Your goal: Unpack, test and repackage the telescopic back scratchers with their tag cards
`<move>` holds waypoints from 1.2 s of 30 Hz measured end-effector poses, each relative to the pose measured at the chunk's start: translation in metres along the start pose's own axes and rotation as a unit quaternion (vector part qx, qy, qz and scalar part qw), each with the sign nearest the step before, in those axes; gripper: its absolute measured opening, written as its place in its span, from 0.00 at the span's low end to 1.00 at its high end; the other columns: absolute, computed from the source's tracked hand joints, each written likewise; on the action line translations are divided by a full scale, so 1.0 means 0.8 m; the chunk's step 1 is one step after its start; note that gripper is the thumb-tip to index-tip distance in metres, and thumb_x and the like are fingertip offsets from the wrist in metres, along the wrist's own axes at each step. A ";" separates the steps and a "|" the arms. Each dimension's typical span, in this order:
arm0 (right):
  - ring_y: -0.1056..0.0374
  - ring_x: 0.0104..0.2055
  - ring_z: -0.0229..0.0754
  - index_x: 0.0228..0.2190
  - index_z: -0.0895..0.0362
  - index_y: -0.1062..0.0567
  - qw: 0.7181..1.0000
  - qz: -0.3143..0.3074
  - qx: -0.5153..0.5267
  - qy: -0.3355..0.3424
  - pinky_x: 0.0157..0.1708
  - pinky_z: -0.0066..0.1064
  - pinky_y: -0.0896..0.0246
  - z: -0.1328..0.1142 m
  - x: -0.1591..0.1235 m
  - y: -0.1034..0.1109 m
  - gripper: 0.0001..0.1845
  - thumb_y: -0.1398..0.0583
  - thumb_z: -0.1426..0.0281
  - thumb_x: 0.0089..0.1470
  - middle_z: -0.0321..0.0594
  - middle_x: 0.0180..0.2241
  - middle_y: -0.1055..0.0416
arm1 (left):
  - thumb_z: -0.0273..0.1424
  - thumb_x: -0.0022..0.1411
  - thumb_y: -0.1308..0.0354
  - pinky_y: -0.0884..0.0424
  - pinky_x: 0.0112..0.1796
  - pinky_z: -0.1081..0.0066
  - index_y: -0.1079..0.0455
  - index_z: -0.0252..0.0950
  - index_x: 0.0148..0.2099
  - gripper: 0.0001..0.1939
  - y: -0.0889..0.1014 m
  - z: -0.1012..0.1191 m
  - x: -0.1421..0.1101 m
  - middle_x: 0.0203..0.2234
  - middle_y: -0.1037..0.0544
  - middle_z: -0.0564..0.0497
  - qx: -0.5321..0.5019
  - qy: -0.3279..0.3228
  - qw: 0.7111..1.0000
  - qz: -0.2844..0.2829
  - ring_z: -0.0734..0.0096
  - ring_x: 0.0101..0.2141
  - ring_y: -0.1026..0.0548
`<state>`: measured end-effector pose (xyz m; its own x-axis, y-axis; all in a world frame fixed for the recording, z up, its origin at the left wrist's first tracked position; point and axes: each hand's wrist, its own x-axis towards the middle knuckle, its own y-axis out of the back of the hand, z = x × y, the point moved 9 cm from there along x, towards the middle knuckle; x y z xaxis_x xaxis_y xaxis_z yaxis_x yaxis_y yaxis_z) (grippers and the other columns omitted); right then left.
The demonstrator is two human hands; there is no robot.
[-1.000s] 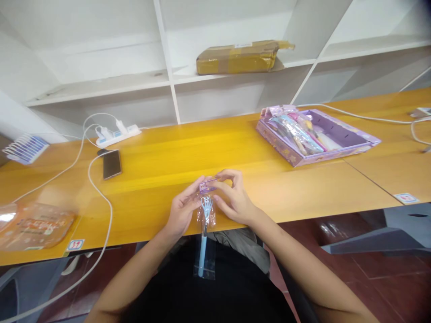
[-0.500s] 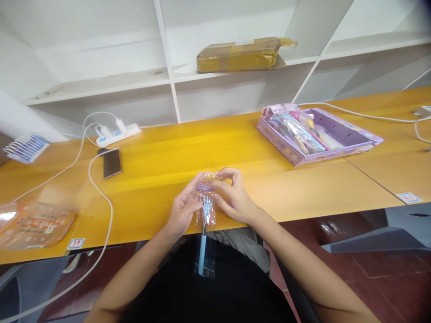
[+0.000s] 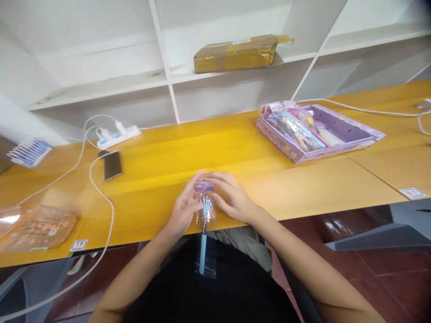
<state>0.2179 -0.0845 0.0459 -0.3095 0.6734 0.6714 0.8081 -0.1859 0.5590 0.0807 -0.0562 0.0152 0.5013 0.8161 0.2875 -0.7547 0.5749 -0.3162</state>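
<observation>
Between my hands, a light blue back scratcher (image 3: 203, 253) with a hand-shaped head lies in a clear plastic bag (image 3: 210, 264) with a purple header strip (image 3: 205, 185). Its handle points toward my body, past the table's front edge. My left hand (image 3: 186, 207) grips the bag's left side, the thumb next to the scratcher's head and the fingers along the top. My right hand (image 3: 233, 197) is closed at the bag's top right corner, its fingers bent over the upper edge and the thumb beside the header.
A purple box (image 3: 336, 154) of packaged items stands at the right. On the left lie a phone (image 3: 112, 165), a power strip (image 3: 119, 136), loose white cables and an orange bag (image 3: 47, 226). A taped carton (image 3: 235, 57) rests on the white shelf behind the table.
My right fingers have come down and straightened across the bag's top edge. The clear flap seen above the header no longer shows. My left hand has barely moved.
</observation>
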 end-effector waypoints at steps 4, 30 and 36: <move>0.34 0.68 0.54 0.70 0.47 0.36 0.999 0.028 0.019 0.009 0.65 0.56 0.36 -0.007 0.003 0.010 0.31 0.42 0.72 0.69 0.48 0.67 0.32 | 0.28 0.67 0.32 0.31 0.64 0.55 0.44 0.58 0.76 0.42 0.006 -0.014 0.001 0.69 0.29 0.48 -0.020 0.044 0.998 0.045 0.53 0.67 0.30; 0.31 0.64 0.53 0.72 0.47 0.39 0.997 0.011 -0.002 0.074 0.61 0.51 0.30 -0.019 -0.008 0.001 0.42 0.36 0.74 0.60 0.45 0.58 0.23 | 0.50 0.57 0.26 0.26 0.17 0.73 0.28 0.35 0.45 0.27 0.023 -0.034 -0.009 0.30 0.16 0.47 -0.047 0.185 0.967 0.169 0.65 0.22 0.19; 0.28 0.62 0.50 0.65 0.46 0.30 0.994 0.004 -0.055 0.090 0.57 0.46 0.29 -0.017 -0.006 -0.009 0.31 0.37 0.76 0.63 0.43 0.56 0.21 | 0.46 0.59 0.26 0.25 0.21 0.75 0.25 0.34 0.44 0.23 0.032 -0.034 -0.008 0.28 0.18 0.51 -0.020 0.148 0.971 0.184 0.72 0.21 0.22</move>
<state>0.2063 -0.0960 0.0455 -0.3967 0.5346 0.7462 0.7541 -0.2737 0.5970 0.0696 -0.0448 -0.0190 0.3051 0.9444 -0.1226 -0.8916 0.2380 -0.3853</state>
